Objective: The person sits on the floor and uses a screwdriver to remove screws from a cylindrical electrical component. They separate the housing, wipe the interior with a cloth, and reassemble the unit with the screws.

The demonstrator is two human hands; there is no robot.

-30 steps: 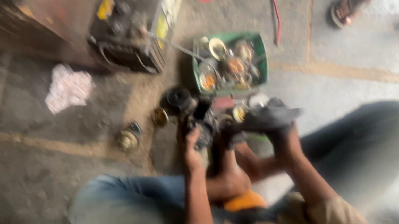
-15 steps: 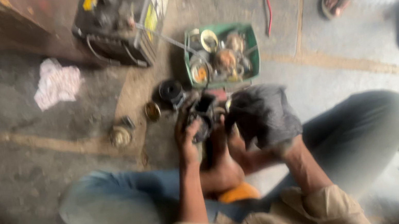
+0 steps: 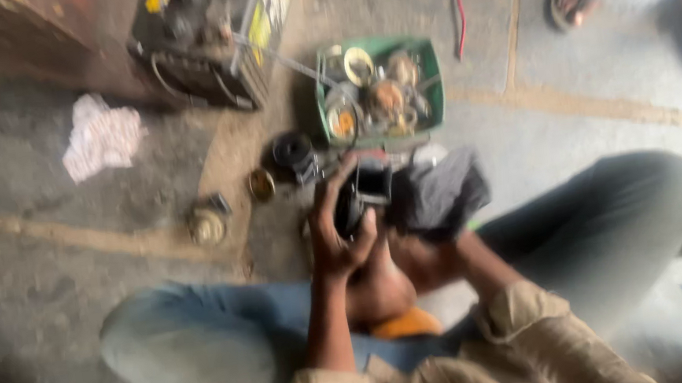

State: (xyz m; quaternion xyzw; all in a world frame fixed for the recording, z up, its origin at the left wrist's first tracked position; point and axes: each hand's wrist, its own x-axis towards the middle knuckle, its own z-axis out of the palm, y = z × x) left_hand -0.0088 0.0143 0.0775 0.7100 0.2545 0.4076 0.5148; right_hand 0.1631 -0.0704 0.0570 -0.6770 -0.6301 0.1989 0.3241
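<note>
Fingers (image 3: 333, 197) of your left hand (image 3: 334, 237) clamp a dark metal part (image 3: 360, 198) at frame centre. Your right hand (image 3: 426, 255) grips a grey rag (image 3: 439, 195) beside it, below the green tray (image 3: 432, 81).

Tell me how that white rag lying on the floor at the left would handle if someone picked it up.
The white rag lies crumpled in soft folds on the concrete floor, so it is probably floppy and would droop from the fingers. It looks thin, so likely light for its size. Lying flat and bunched, it seems unlikely to roll or tip.
</note>
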